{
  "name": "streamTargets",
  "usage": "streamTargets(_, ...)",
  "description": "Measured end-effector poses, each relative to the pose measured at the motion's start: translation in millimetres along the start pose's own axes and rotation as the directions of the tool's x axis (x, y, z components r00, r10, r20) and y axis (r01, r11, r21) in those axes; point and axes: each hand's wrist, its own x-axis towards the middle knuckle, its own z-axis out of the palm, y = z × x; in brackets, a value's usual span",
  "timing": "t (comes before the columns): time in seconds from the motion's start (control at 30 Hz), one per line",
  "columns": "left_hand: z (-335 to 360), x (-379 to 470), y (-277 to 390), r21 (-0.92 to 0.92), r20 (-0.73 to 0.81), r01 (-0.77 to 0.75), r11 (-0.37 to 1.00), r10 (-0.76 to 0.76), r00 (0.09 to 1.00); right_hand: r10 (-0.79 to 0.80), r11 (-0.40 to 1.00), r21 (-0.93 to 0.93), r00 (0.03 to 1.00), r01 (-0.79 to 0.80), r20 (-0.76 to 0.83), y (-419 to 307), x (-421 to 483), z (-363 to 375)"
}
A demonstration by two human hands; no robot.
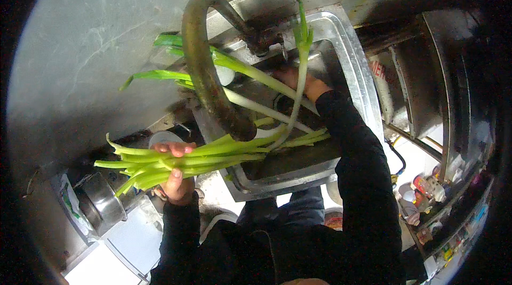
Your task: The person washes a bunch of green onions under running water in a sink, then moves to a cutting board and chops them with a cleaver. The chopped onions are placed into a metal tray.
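Observation:
My left hand (176,173) grips a bunch of pale green celery stalks (224,155), whose far ends reach over the steel sink (360,81). Reaching into the basin, my right hand (296,79) is near its back right, blurred and partly behind a long leek-like stalk (303,61). Whether its fingers hold anything cannot be made out. Two more such stalks, an upper one (256,72) and a lower one (252,105), slant across the basin with their green tops past its left edge. A thick curved faucet (202,57) arches above them.
A steel pot (100,199) stands at the lower left near a white surface (128,237). Behind the sink rises a grey wall (100,37). Shelving (432,85) fills the right side, with several colourful packages (426,193) low down.

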Motion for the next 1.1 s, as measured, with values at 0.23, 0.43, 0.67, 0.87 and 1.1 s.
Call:
streamTargets(0.23,3.7,1.8,18.9,0.012,-0.103,-0.063,0.998,0.064,0.993,-0.192,0.880,-0.457,0.976,0.126,-0.101,-3.9,-9.6,-11.9)
streamTargets(0.43,0.3,11.2,28.2,0.004,-0.055,-0.077,0.997,0.077,0.995,0.440,0.890,-0.201,0.887,-0.409,0.141,-69.2,-111.1,-104.6)
streamTargets(0.67,-1.2,17.1,30.2,-0.028,-0.050,-0.117,0.993,0.115,0.992,0.372,0.926,-0.174,0.886,-0.335,0.276,-119.1,-172.0,-78.6)
streamTargets(0.87,-1.1,17.9,33.6,-0.021,-0.039,-0.126,0.992,0.125,0.991,0.009,0.976,-0.200,0.899,0.087,0.437,-95.4,-179.2,-15.5)
streamTargets(1.1,-2.7,17.9,41.8,-0.035,-0.018,-0.163,0.986,0.163,0.986,0.063,0.944,-0.306,0.839,0.127,0.541,-116.6,-175.1,27.2)
